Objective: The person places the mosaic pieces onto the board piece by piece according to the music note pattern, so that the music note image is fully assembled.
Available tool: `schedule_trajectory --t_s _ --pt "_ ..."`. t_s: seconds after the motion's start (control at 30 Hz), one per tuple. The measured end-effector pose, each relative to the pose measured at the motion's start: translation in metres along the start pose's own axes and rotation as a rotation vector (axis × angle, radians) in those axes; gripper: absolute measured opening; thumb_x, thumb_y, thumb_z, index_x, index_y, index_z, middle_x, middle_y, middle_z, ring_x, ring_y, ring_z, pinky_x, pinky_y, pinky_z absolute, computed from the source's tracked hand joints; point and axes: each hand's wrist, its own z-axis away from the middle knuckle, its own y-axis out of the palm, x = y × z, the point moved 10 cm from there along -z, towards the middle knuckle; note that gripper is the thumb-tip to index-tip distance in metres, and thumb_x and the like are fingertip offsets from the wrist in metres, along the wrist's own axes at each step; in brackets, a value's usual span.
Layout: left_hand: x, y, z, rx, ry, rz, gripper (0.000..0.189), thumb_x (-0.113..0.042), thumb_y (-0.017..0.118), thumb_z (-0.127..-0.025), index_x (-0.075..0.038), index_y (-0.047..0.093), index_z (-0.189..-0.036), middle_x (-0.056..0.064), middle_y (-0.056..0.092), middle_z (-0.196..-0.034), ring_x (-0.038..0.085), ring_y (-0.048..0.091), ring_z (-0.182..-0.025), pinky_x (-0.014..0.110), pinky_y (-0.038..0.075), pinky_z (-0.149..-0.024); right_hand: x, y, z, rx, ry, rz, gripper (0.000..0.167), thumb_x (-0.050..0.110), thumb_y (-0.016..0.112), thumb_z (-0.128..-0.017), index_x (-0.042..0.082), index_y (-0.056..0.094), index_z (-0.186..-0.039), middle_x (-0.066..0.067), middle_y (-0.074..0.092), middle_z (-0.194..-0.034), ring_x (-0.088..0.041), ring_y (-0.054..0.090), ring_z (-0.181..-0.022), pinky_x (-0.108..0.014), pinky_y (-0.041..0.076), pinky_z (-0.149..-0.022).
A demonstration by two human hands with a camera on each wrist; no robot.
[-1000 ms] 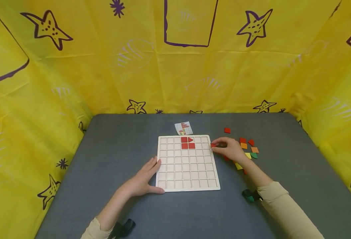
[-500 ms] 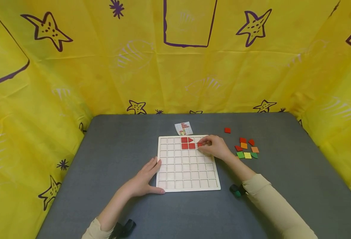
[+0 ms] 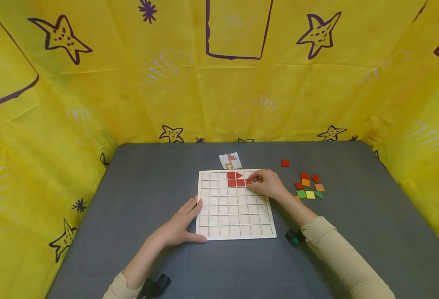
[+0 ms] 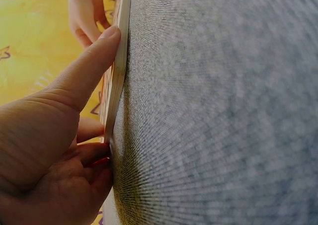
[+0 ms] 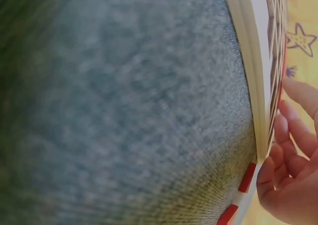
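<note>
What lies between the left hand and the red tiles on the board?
In the head view, only unfilled grid cells of the board lie between the left hand and the red tiles.

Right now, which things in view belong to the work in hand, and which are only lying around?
Belongs:
grid board, touched by left hand
red tile, pinched by right hand
red pieces on the board
printed card, probably the pattern

Lying around:
loose coloured tiles, perhaps for later
yellow cloth, only background

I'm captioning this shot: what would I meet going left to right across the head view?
Left hand, pale grid board, right hand, light green tile, yellow square tile, dark green tile.
</note>
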Motion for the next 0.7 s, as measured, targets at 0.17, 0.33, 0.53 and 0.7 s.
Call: schedule_trajectory --t_s 0.17,0.33,0.53,0.7 --pt "0.0 0.0 0.0 0.002 0.0 -0.002 0.109 -0.046 0.083 -0.074 0.0 0.023 -0.153 0.021 0.012 -0.16 0.038 0.007 -0.147 0.058 0.019 -0.112 -0.004 0.0 0.002 -0.005 0.009 0.002 0.021 0.025 0.078 -0.082 0.012 0.075 -0.098 -0.001 0.062 -0.085 -0.022 0.05 -0.084 -0.035 0.04 -0.073" --pt "0.0 0.001 0.0 0.0 0.008 -0.001 0.109 -0.045 0.083 -0.074 0.0 0.023 -0.153 0.022 0.012 -0.16 0.038 0.007 -0.147 0.058 0.019 -0.112 -0.006 -0.001 0.004 0.006 0.005 -0.03 0.02 0.024 0.077 -0.083 0.012 0.075 -0.1 0.0 0.06 -0.083 -0.021 0.05 -0.081 -0.034 0.039 -0.07" --pt "-0.001 0.001 -0.001 -0.004 0.016 0.0 0.109 -0.045 0.083 -0.074 0.001 0.024 -0.153 0.022 0.013 -0.16 0.038 0.008 -0.147 0.058 0.019 -0.112 -0.017 -0.02 0.012 -0.017 -0.013 -0.059 0.022 0.024 0.075 -0.086 0.011 0.074 -0.105 -0.001 0.064 -0.086 -0.021 0.052 -0.077 -0.033 0.04 -0.066" --pt "0.0 0.0 0.0 0.0 0.007 -0.005 0.109 -0.045 0.083 -0.074 0.0 0.023 -0.153 0.022 0.013 -0.16 0.038 0.007 -0.147 0.058 0.019 -0.112 -0.04 -0.04 0.026 -0.022 0.031 -0.108 0.027 0.025 0.075 -0.087 0.01 0.072 -0.109 -0.004 0.068 -0.097 -0.021 0.06 -0.083 -0.032 0.048 -0.071"
